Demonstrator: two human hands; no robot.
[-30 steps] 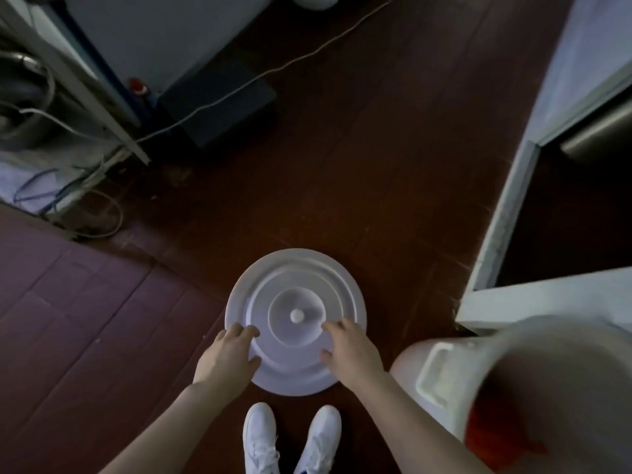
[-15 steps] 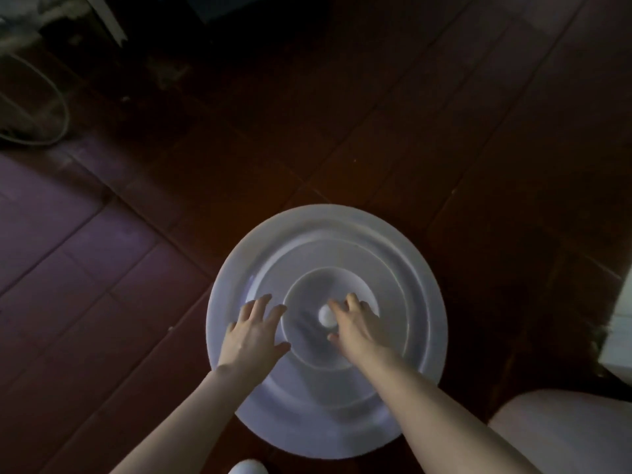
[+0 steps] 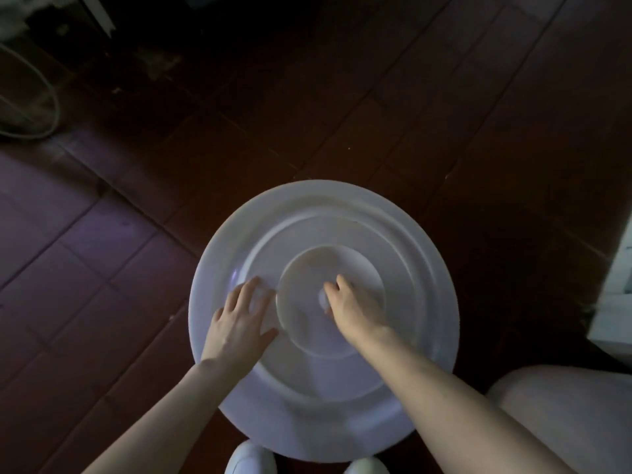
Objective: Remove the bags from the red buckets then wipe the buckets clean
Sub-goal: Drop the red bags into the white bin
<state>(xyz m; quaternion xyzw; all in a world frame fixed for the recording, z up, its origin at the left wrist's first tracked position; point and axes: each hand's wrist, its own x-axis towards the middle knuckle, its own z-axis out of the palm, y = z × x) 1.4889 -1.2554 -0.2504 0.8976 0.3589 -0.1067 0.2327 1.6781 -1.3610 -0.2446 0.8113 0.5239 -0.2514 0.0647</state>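
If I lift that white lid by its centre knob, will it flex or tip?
Probably stiff: the white lid has moulded concentric ridges. Being wide with a small knob, it may tilt if the right hand lifts there alone; the left hand, flat on it, could steady it.

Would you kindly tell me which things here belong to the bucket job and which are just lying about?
Job: white lid; left hand flat on it; right hand at its centre knob.
Lying about: cable loop; white shoes; white furniture edge.
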